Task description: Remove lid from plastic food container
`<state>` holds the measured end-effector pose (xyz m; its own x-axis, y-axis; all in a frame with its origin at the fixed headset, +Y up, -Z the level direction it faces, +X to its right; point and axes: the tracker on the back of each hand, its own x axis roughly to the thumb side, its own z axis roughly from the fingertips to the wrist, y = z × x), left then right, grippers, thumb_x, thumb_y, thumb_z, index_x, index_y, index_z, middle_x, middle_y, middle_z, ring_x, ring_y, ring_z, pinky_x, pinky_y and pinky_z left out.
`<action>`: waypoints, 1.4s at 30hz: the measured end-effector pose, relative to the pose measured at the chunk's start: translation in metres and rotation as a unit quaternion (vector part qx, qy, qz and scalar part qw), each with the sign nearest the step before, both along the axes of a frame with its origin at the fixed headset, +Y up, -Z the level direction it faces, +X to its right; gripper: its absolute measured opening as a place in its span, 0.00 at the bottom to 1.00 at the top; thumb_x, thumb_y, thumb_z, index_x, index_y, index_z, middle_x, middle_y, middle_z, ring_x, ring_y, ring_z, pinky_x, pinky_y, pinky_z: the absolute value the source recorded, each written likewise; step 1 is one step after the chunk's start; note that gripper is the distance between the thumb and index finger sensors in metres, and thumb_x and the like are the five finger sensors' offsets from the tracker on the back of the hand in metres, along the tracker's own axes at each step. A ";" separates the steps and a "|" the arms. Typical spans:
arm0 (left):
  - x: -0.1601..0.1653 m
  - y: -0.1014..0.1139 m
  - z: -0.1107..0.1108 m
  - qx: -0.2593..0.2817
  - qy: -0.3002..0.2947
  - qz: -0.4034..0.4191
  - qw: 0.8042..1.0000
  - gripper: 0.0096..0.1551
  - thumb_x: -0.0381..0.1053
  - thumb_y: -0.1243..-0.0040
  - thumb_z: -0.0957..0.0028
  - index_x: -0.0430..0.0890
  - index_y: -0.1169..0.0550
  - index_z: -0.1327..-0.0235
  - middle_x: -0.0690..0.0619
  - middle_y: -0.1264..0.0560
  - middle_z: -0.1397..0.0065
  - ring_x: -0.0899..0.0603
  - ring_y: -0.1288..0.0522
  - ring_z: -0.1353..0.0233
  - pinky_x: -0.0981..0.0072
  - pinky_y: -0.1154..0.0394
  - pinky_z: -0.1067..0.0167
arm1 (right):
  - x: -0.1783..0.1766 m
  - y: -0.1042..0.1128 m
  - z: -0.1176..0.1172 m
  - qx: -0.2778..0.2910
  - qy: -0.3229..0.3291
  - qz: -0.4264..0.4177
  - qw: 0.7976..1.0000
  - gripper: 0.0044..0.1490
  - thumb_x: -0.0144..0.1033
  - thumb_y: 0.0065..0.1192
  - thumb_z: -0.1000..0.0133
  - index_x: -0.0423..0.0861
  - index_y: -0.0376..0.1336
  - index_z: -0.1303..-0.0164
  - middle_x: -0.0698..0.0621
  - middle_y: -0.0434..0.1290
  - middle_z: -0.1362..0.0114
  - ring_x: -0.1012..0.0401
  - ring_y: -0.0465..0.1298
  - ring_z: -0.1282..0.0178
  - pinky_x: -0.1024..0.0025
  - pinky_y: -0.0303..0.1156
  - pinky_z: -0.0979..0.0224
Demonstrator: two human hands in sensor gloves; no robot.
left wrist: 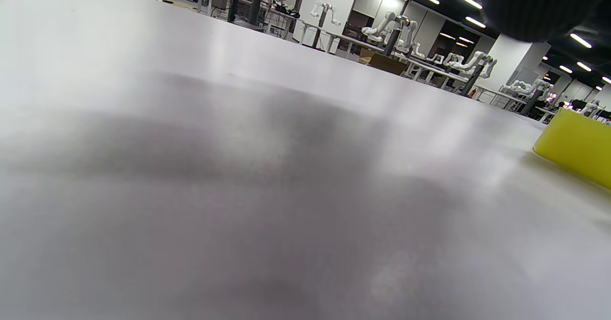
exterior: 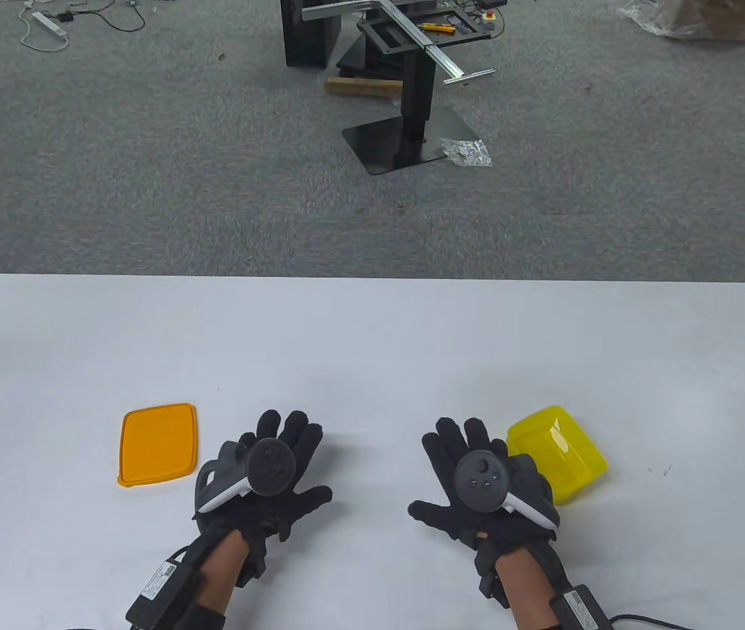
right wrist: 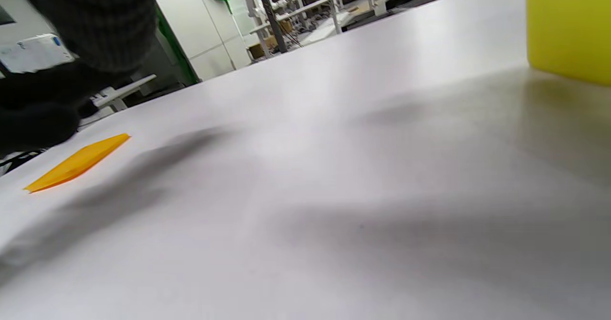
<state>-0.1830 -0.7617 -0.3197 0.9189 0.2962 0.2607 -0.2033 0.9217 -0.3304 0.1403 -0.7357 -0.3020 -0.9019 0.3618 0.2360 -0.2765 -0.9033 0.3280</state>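
Observation:
An orange lid (exterior: pixel 158 443) lies flat on the white table (exterior: pixel 372 341), left of my left hand (exterior: pixel 280 453). It also shows in the right wrist view (right wrist: pixel 76 162). A yellow plastic container (exterior: pixel 559 459) stands on the table just right of my right hand (exterior: pixel 461 459), with no lid on it. It also shows in the left wrist view (left wrist: pixel 577 145) and in the right wrist view (right wrist: pixel 568 24). Both hands rest flat on the table with fingers spread, holding nothing. The right hand's outer edge is close beside the container.
Beyond the table's far edge is grey carpet with a black stand (exterior: pixel 411 118), metal rails and cables. The table carries only the lid, the container and my hands.

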 end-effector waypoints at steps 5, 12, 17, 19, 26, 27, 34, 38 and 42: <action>-0.004 -0.002 -0.002 -0.001 0.006 0.000 1.000 0.60 0.79 0.46 0.55 0.63 0.59 0.17 0.65 0.67 0.15 0.40 0.74 0.16 0.34 0.62 0.21 | 0.005 -0.026 -0.004 -0.013 -0.019 -0.009 1.000 0.62 0.70 0.58 0.44 0.56 0.30 0.15 0.55 0.25 0.12 0.46 0.23 0.16 0.37 0.28 0.17; -0.007 -0.006 -0.002 -0.004 0.009 -0.003 1.000 0.59 0.78 0.45 0.55 0.63 0.58 0.17 0.64 0.66 0.15 0.40 0.73 0.16 0.33 0.62 0.21 | -0.002 -0.042 -0.003 -0.035 -0.014 -0.010 0.999 0.60 0.68 0.57 0.42 0.55 0.30 0.15 0.52 0.26 0.12 0.44 0.24 0.16 0.35 0.30 0.17; -0.011 -0.005 0.001 0.000 0.009 0.001 1.000 0.60 0.78 0.45 0.55 0.62 0.58 0.17 0.63 0.66 0.15 0.39 0.73 0.16 0.33 0.61 0.22 | -0.010 -0.043 -0.004 -0.034 -0.003 0.006 0.999 0.60 0.68 0.56 0.42 0.55 0.30 0.15 0.52 0.26 0.12 0.44 0.24 0.16 0.35 0.30 0.17; -0.012 -0.006 0.002 -0.004 0.009 0.001 1.000 0.60 0.78 0.45 0.55 0.62 0.58 0.17 0.63 0.66 0.15 0.39 0.73 0.16 0.33 0.61 0.22 | -0.011 -0.042 -0.004 -0.031 -0.001 0.003 1.000 0.60 0.68 0.56 0.42 0.55 0.30 0.15 0.52 0.26 0.12 0.44 0.24 0.16 0.35 0.30 0.17; -0.004 -0.006 0.002 -0.011 -0.002 -0.004 1.000 0.60 0.78 0.45 0.55 0.62 0.59 0.17 0.63 0.66 0.15 0.39 0.73 0.16 0.33 0.61 0.22 | -0.007 -0.042 -0.003 -0.036 -0.003 -0.001 0.999 0.60 0.68 0.56 0.42 0.54 0.30 0.15 0.52 0.26 0.12 0.43 0.24 0.16 0.34 0.31 0.17; -0.003 -0.006 0.002 -0.013 -0.004 -0.007 1.000 0.60 0.78 0.45 0.55 0.62 0.59 0.17 0.63 0.66 0.15 0.39 0.73 0.16 0.33 0.61 0.22 | -0.006 -0.042 -0.003 -0.037 -0.003 -0.003 0.999 0.60 0.68 0.56 0.42 0.54 0.30 0.15 0.52 0.26 0.12 0.43 0.24 0.16 0.34 0.31 0.17; 0.001 -0.008 0.002 -0.020 -0.009 -0.011 1.000 0.60 0.78 0.45 0.55 0.62 0.59 0.17 0.64 0.67 0.15 0.39 0.73 0.16 0.33 0.62 0.21 | -0.008 -0.042 -0.003 -0.041 0.001 -0.001 0.999 0.60 0.68 0.56 0.41 0.54 0.30 0.15 0.51 0.26 0.12 0.43 0.24 0.16 0.34 0.31 0.17; 0.004 -0.008 0.003 -0.024 -0.017 -0.011 0.999 0.60 0.78 0.45 0.55 0.62 0.59 0.17 0.63 0.67 0.15 0.39 0.73 0.16 0.33 0.61 0.21 | -0.010 -0.043 -0.002 -0.043 0.005 0.006 0.999 0.59 0.68 0.56 0.41 0.54 0.30 0.15 0.51 0.26 0.12 0.43 0.25 0.16 0.34 0.31 0.17; 0.008 -0.008 0.004 -0.025 -0.022 -0.014 0.999 0.60 0.78 0.45 0.55 0.62 0.59 0.17 0.63 0.67 0.15 0.39 0.73 0.16 0.33 0.62 0.21 | -0.012 -0.043 -0.002 -0.043 0.009 0.008 0.999 0.59 0.68 0.56 0.41 0.54 0.30 0.15 0.51 0.27 0.12 0.43 0.25 0.16 0.35 0.31 0.17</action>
